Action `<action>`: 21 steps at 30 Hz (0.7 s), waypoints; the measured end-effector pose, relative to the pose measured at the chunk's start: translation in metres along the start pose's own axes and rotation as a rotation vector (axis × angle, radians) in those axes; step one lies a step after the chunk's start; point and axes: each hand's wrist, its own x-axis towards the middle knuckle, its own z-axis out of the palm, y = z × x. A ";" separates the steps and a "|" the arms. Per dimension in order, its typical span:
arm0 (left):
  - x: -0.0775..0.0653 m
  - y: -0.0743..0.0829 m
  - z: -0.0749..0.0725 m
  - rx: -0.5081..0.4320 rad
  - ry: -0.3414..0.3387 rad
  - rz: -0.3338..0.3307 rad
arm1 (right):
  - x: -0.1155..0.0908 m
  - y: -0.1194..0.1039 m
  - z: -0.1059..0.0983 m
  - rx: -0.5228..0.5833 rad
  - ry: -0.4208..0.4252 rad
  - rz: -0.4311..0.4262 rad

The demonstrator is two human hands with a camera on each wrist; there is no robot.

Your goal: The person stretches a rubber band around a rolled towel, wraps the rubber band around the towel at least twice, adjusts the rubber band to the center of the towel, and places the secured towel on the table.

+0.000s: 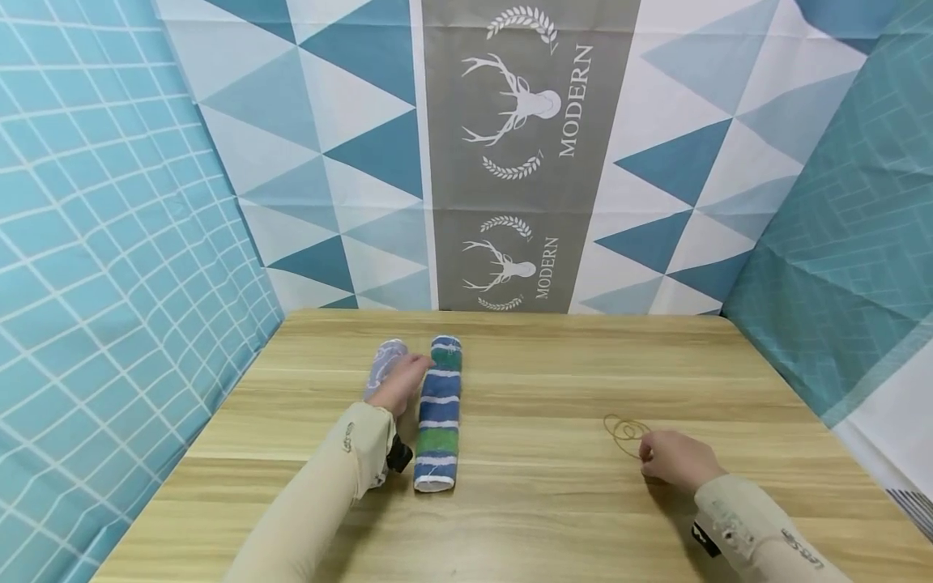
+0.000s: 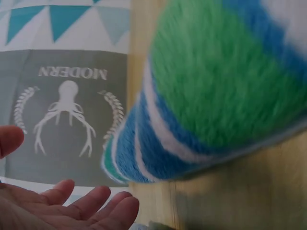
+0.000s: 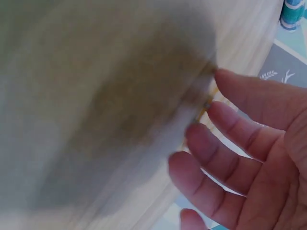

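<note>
Evidently the left hand (image 1: 399, 385) is relaxed and holds nothing, thumb well apart from its fingers, just beside a striped roll (image 1: 439, 413) left of the table's (image 1: 532, 389) middle; contact is unclear. It partly covers a lavender roll (image 1: 384, 360) toward the far left corner. The right hand (image 1: 678, 460), fingers slightly bent, thumb and forefinger apart, is at thin tan loops (image 1: 623, 438) nearer the right edge; whether it touches them is blurred.

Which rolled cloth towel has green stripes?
The blue, green and white striped rolled towel, on the right; the pale purple patterned rolled towel shows no green.
</note>
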 end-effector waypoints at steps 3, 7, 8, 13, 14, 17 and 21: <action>0.008 0.002 0.003 0.061 -0.001 -0.006 | 0.001 0.001 -0.002 -0.007 -0.020 -0.004; 0.018 0.002 0.006 0.111 -0.009 -0.035 | 0.003 0.001 -0.001 -0.026 -0.014 -0.019; 0.019 0.001 0.007 0.117 -0.008 -0.046 | 0.003 0.001 -0.001 -0.029 -0.009 -0.021; 0.027 -0.007 0.009 0.194 0.003 -0.099 | 0.003 -0.001 -0.001 -0.040 0.005 -0.017; 0.028 -0.010 0.009 0.206 0.007 -0.106 | 0.003 -0.001 -0.001 -0.043 0.005 -0.016; 0.032 -0.015 0.010 0.264 0.013 -0.093 | 0.004 -0.001 -0.001 -0.054 0.007 -0.015; 0.035 -0.016 0.013 0.321 0.031 -0.066 | 0.004 -0.001 -0.001 -0.071 0.009 -0.023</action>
